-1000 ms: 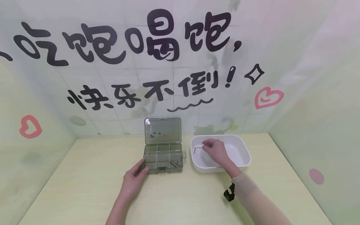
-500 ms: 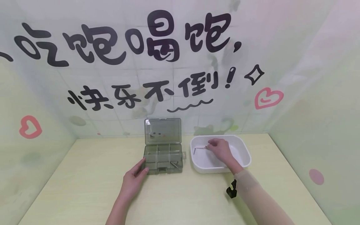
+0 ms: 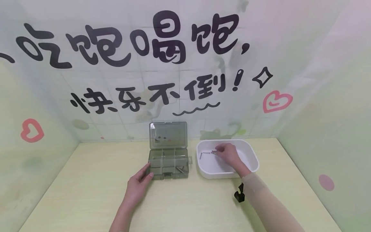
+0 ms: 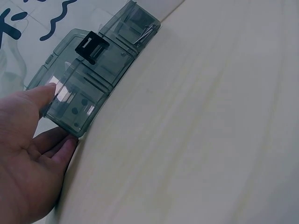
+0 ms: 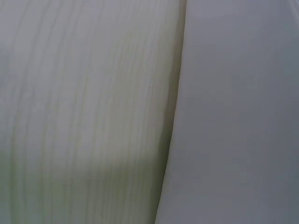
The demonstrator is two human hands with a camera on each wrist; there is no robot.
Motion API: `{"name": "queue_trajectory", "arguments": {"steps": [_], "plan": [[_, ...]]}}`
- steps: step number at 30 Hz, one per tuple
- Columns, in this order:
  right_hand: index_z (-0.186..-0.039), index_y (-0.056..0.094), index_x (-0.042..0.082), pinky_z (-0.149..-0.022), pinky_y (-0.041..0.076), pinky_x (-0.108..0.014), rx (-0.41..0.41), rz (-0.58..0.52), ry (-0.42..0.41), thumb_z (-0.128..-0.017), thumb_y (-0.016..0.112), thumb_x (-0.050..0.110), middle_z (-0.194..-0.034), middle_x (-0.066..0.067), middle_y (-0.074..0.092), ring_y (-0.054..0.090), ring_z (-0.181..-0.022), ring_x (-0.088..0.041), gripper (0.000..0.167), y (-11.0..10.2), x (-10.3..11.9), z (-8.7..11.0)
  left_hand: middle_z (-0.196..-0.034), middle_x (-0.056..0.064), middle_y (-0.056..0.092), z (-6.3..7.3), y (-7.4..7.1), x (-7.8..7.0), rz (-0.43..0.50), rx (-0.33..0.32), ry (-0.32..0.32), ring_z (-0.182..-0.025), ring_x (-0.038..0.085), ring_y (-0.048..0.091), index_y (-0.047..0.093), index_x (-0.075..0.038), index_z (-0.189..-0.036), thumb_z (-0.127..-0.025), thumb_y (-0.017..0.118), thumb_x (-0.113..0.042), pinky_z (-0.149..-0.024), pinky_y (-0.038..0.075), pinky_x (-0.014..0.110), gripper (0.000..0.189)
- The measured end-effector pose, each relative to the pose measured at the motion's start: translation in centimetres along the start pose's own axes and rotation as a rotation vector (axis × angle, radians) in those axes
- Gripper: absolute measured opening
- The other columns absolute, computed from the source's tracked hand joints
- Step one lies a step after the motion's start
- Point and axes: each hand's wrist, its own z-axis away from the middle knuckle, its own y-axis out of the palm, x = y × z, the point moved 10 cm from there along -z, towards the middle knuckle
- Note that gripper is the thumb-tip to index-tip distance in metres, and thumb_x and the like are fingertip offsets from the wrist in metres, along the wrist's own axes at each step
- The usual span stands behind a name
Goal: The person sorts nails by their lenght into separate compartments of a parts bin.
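Observation:
A grey translucent compartment box [image 3: 156, 162] stands on the table with its lid raised. My left hand [image 3: 137, 186] holds its front left corner; in the left wrist view the thumb [image 4: 44, 95] lies on the front edge and the fingers bend against the side. Several screws [image 3: 181, 169] lie in the front right compartment. Over the white tray [image 3: 203, 174] my right hand [image 3: 229, 155] reaches down, its fingertips right at a few small screws [image 3: 214, 152]. I cannot tell whether it pinches one. More screws [image 3: 201, 156] lie in the tray's left part.
The raised lid [image 3: 168, 135] leans up near the printed back wall [image 3: 127, 129]. A latch tab [image 3: 190, 160] sticks out between box and tray. Pale wooden table [image 3: 174, 206] stretches in front. The right wrist view shows only tabletop and the tray's outer wall [image 5: 233, 116].
My right hand has shifted slightly to the right inside the tray, and more screws show left of its fingertips. The left hand stays at the box corner.

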Motion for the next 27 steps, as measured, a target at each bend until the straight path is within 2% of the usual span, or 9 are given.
{"name": "queue_trajectory", "arguments": {"steps": [8, 15, 27], "plan": [[-0.099, 0.075, -0.007, -0.089, 0.060, -0.045, 0.065, 0.076, -0.015, -0.083, 0.074, -0.006, -0.095, -0.018, 0.075, 0.070, -0.093, -0.034, 0.016, 1.2, -0.2, -0.3, -0.156, 0.025, 0.041, 0.0, -0.1, 0.1, -0.008, -0.001, 0.008, -0.140, 0.040, 0.045, 0.047, -0.015, -0.154, -0.104, 0.063, -0.033, -0.112, 0.043, 0.042, 0.056], [-0.097, 0.077, -0.005, -0.086, 0.061, -0.043, 0.073, 0.111, -0.016, -0.082, 0.073, -0.004, -0.094, -0.017, 0.076, 0.070, -0.091, -0.033, 0.016, 1.7, -0.3, -0.8, -0.159, 0.022, 0.039, -0.2, -0.1, 0.2, -0.006, 0.011, -0.005, -0.142, 0.038, 0.043, 0.046, -0.014, -0.155, -0.105, 0.062, -0.030, -0.113, 0.042, 0.040, 0.055], [-0.087, 0.076, -0.002, -0.078, 0.061, -0.038, 0.087, 0.136, -0.009, -0.077, 0.073, -0.007, -0.085, -0.012, 0.074, 0.068, -0.081, -0.027, 0.011, 2.2, -0.1, -1.5, -0.158, 0.024, 0.039, -0.2, -0.1, 0.2, 0.004, 0.000, 0.001, -0.142, 0.039, 0.043, 0.047, -0.014, -0.154, -0.104, 0.063, -0.029, -0.113, 0.042, 0.041, 0.055]]}}
